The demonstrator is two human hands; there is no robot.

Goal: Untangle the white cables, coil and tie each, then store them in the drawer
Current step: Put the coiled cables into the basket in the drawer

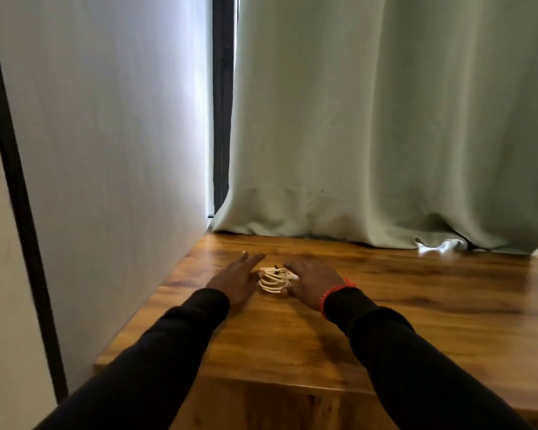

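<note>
Now, at centre frame, the flat, spread left hand and curled right hand flank the looped white cable bundle on the glossy wooden tabletop; whether the right pinches it I cannot tell. Hasty pulling could tighten knots.

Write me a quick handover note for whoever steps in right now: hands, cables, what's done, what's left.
Left hand: open, fingers straight, flat on the table beside the cables.
Right hand: over the cables' right side; grip unclear.
Cables: a white looped bundle lying on the table between both hands. A dark bit at its top could be a tie; too small to tell.
Another white object lies by the curtain hem, unclear what.
Done: bundle looks coiled.
Left: confirm ties, store in the drawer, which is not in view.
</note>
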